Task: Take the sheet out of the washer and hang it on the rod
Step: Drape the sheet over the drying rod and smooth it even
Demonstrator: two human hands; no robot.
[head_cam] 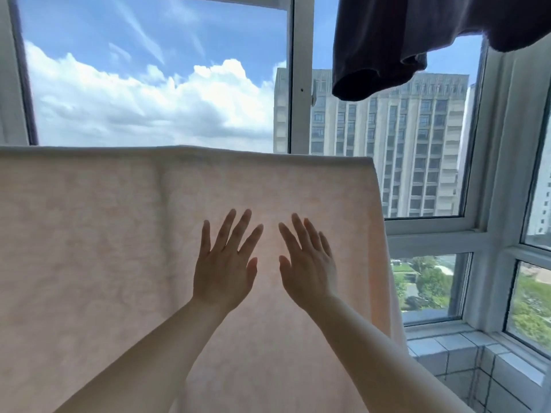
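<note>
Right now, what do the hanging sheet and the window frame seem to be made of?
Sheet: soft, matte pink woven cloth, probably cotton; daylight glows through it and it drapes in folds. Window frame: smooth white plastic or painted metal; its even, slightly glossy surface leaves that open.

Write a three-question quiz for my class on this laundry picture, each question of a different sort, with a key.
1. True or false: the left hand grips a fold of the pink sheet.
2. Which hangs at the upper right? A) a dark garment B) a white towel C) a basket
3. Fill in: both hands are spread with fingers ____.

Key:
1. False; like the right hand, it is spread flat before the sheet.
2. A
3. straight
</note>
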